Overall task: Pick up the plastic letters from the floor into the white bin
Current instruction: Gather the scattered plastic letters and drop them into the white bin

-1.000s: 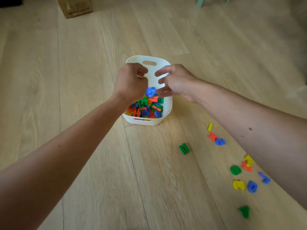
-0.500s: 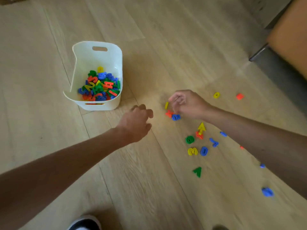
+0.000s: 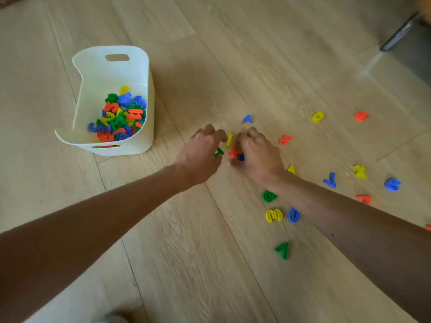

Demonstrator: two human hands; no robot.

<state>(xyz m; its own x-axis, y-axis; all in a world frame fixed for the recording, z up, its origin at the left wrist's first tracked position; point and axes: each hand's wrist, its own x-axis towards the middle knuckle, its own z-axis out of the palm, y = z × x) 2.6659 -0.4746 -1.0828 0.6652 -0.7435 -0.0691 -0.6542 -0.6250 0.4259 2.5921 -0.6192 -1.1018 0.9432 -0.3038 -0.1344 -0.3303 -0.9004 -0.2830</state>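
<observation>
The white bin (image 3: pixel 140 145) stands on the wooden floor at the left, holding a pile of coloured plastic letters (image 3: pixel 121 115). To its right, my left hand (image 3: pixel 201 152) is curled low over the floor, with a green letter (image 3: pixel 218 152) showing between thumb and fingers. My right hand (image 3: pixel 257 155) is close beside it, fingertips pinched on an orange letter (image 3: pixel 234 152) and a blue piece (image 3: pixel 241 157). A yellow letter I (image 3: pixel 229 139) lies between the two hands. Several more loose letters are spread right of my right hand, such as a blue A (image 3: pixel 247 118) and an orange X (image 3: pixel 285 139).
Loose letters reach the right edge: a yellow one (image 3: pixel 317 116), an orange one (image 3: pixel 361 116), a blue V (image 3: pixel 331 180). Nearer me lie a green letter (image 3: pixel 268 196), a yellow one (image 3: pixel 274 215) and a blue U (image 3: pixel 293 214). A dark furniture leg (image 3: pixel 396 36) stands top right.
Both hands left the bin and dropped to the floor on its right. My left hand closed in beside the right one, and the green letter now shows in its fingers.
</observation>
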